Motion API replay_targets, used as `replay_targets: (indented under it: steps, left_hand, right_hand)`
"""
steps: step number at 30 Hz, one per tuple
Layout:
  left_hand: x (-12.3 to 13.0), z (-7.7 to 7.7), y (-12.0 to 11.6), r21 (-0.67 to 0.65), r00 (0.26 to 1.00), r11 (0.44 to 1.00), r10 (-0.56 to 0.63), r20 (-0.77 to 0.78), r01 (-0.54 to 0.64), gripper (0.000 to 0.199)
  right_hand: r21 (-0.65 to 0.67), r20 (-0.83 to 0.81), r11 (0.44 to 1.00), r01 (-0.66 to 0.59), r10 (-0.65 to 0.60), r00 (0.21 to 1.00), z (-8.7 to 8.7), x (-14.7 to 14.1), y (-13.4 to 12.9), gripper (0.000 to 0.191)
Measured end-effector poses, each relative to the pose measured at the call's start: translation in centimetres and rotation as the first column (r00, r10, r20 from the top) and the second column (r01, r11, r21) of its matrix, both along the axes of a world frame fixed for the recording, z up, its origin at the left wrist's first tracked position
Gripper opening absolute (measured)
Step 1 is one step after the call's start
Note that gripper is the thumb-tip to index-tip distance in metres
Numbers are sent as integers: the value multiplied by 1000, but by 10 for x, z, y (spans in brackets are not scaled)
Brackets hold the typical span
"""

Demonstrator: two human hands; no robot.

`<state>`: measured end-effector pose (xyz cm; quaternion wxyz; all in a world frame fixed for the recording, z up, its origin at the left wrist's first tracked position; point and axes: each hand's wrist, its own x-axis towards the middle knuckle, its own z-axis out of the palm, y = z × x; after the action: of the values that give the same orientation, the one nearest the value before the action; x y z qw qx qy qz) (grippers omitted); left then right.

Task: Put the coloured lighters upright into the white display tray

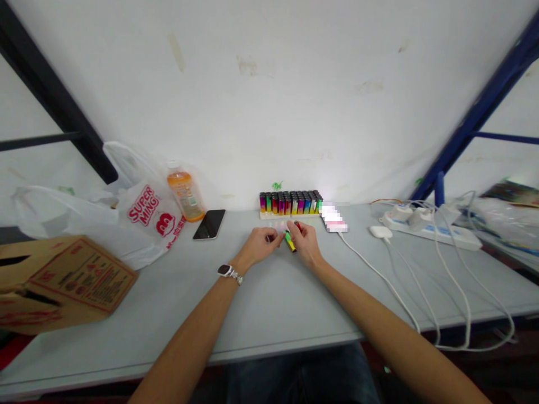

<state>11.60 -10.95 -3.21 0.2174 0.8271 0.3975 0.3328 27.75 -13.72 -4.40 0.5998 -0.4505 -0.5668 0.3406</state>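
A green and yellow lighter is held at a slant in my right hand, whose fingers are closed around it. A small dark and red piece shows at the top of that hand; I cannot tell what it belongs to. Just to the left, my left hand has its fingers bent into a pinch, the tips close to the lighter's upper end. What lies between those fingertips is too small to make out. Right behind both hands, several multicoloured lighters with black tops stand upright in rows on a pale tray.
A black phone, an orange drink bottle, a white plastic bag and a cardboard box are on the left. To the right lie a phone with a cable, a white charger and a power strip with cables.
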Motion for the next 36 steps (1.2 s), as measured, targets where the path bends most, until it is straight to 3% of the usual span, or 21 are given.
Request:
replay_targets:
  steps: [8,14,19,22,25,29,36]
  left_hand:
    - [1,-1,0,-26,1000,1000,-12,-11,12,45]
    - [0,-3,2,-56,999,998,-16,-28,15,44]
    - [2,-9,4,89,998,996,-19,-57,24,14]
    - [5,-13,3,166,986,981,-75,-149,100,25]
    - [7,-18,2,172,966,976,-91,-243,135,36]
    - [4,-22,3,165,947,973,-107,-304,163,40]
    - [-14,-15,13,147,960,984,-62,-274,106,29]
  right_hand:
    - [-33,65,995,93,-90,994,3,-1,2,39]
    - [0,31,998,61,-61,998,4,-3,3,23]
    - [24,4,1000,9,-9,1000,3,-3,5,39]
    - [21,1,999,-35,35,999,6,1,9,36]
    - [66,127,998,-1,-7,992,12,8,14,40]
    - [217,376,975,52,-132,917,22,17,27,40]
    - [238,483,971,-21,-100,870,34,10,72,31]
